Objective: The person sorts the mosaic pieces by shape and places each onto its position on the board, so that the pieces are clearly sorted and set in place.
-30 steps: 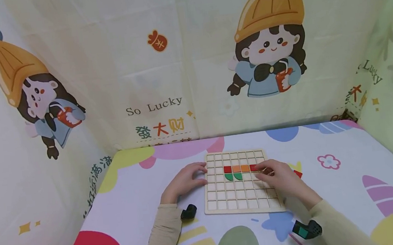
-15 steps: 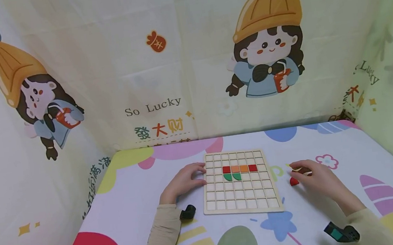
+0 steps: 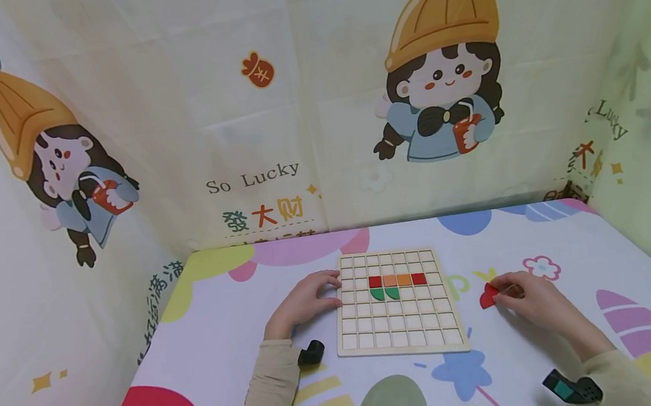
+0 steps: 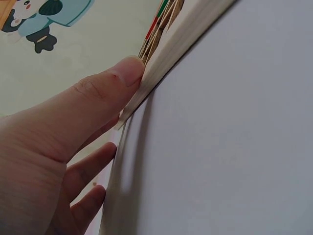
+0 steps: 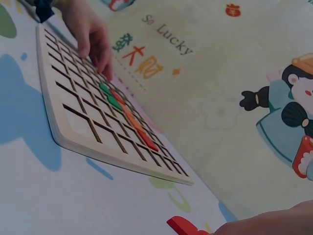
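A light wooden grid board [image 3: 401,340] lies flat on the table. Red tiles [image 3: 375,282] and orange tiles [image 3: 397,280] form one row in it, with two green rounded tiles [image 3: 392,293] below. My left hand [image 3: 303,303] rests against the board's left edge; in the left wrist view its thumb [image 4: 129,71] touches the rim. Right of the board, my right hand [image 3: 535,300] pinches at a red piece [image 3: 486,296] on the table. The right wrist view shows red [image 5: 182,226] at the fingertips, but the grip is mostly out of frame.
A patterned cloth covers the table [image 3: 255,329]. Printed curtains [image 3: 350,94] rise behind it and at both sides. Small black devices are worn on the left wrist [image 3: 311,352] and the right wrist [image 3: 571,389].
My right hand has moved from the board's right side out to the red piece on the table, uncovering the row's right-hand red tile. My left hand has stayed at the board's edge.
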Demonstrator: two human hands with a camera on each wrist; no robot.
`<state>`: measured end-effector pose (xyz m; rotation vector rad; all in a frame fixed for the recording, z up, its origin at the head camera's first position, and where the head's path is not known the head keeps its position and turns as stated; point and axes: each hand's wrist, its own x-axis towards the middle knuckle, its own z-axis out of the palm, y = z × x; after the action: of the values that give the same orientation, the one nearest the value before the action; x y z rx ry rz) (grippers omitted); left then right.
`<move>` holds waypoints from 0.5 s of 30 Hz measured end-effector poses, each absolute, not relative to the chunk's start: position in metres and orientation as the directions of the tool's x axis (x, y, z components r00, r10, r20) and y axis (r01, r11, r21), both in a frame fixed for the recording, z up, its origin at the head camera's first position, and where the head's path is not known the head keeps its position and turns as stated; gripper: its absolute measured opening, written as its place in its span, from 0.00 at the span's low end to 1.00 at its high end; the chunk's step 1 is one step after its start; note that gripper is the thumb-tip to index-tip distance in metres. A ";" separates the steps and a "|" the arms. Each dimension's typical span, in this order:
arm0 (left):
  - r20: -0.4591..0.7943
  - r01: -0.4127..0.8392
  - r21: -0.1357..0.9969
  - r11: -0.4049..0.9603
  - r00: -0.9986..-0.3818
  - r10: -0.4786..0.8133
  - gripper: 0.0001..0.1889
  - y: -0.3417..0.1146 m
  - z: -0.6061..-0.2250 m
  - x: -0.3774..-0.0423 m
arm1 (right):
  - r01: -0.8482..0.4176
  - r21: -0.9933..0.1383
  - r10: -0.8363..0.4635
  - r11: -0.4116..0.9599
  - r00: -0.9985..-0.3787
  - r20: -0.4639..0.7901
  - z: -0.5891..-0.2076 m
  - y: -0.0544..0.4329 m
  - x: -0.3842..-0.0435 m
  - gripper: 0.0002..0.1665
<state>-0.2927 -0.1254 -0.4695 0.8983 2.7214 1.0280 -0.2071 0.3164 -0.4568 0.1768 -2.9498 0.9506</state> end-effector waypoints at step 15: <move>0.116 0.504 0.615 0.607 -0.819 0.562 0.16 -0.126 -0.470 -0.293 | -0.212 -0.509 -0.167 0.834 -0.977 0.134 -0.462 0.315 -0.217 0.25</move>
<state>-0.2932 -0.1259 -0.4703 0.9094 2.7353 1.0043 -0.2173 0.3147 -0.4625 0.3029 -2.9274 0.8269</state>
